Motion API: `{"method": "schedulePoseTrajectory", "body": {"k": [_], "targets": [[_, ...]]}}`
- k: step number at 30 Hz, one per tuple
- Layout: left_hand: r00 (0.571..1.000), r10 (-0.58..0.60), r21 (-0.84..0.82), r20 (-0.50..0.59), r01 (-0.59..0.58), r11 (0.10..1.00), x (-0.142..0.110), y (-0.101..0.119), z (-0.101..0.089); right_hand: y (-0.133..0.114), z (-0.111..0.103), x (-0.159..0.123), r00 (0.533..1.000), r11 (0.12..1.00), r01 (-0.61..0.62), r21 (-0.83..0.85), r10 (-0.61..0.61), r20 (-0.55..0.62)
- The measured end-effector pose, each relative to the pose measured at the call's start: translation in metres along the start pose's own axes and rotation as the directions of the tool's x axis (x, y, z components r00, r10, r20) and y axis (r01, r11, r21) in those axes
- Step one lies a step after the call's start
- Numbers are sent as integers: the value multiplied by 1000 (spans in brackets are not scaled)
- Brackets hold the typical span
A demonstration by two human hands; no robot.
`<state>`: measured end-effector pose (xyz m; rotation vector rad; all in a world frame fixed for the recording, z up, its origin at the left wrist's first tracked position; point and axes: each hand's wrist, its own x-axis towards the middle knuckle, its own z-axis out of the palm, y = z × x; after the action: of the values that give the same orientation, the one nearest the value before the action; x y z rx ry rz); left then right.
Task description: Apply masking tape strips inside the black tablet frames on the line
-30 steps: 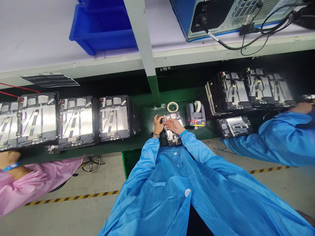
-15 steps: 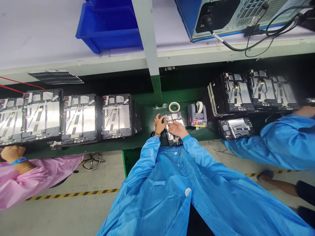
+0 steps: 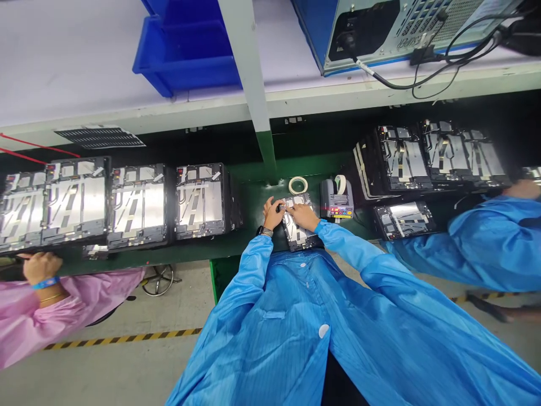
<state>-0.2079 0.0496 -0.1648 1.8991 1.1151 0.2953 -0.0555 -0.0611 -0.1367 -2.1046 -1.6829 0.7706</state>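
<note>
A tablet chassis [image 3: 301, 233] with a silver inner plate lies on the green bench in front of me. My left hand [image 3: 273, 214] rests on its upper left corner with fingers curled. My right hand [image 3: 303, 214] presses down on the top of the chassis, fingers bent together over a small spot. Both hands touch the chassis; what lies under the fingertips is too small to make out.
A tape roll [image 3: 297, 184] and a tape dispenser [image 3: 336, 198] stand just beyond the chassis. Stacks of similar chassis [image 3: 203, 200] sit at left and at right [image 3: 403, 158]. A co-worker's pink sleeve [image 3: 63, 307] is left, a blue sleeve [image 3: 486, 242] right. A shelf post [image 3: 256, 101] rises ahead.
My right hand has shifted slightly up and left on the chassis, closer to my left hand. The co-worker's hand at left has moved further into view.
</note>
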Motion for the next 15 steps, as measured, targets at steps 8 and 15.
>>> {"method": "schedulePoseTrajectory", "body": {"k": [8, 15], "targets": [[996, 82, 65, 33, -84, 994, 12, 5, -7, 2, -13, -2, 1000, 998, 9, -56, -8, 20], [974, 170, 126, 148, -190, 974, 27, 9, -21, 15, 5, -70, 898, 948, -269, 168, 310, -313]]}}
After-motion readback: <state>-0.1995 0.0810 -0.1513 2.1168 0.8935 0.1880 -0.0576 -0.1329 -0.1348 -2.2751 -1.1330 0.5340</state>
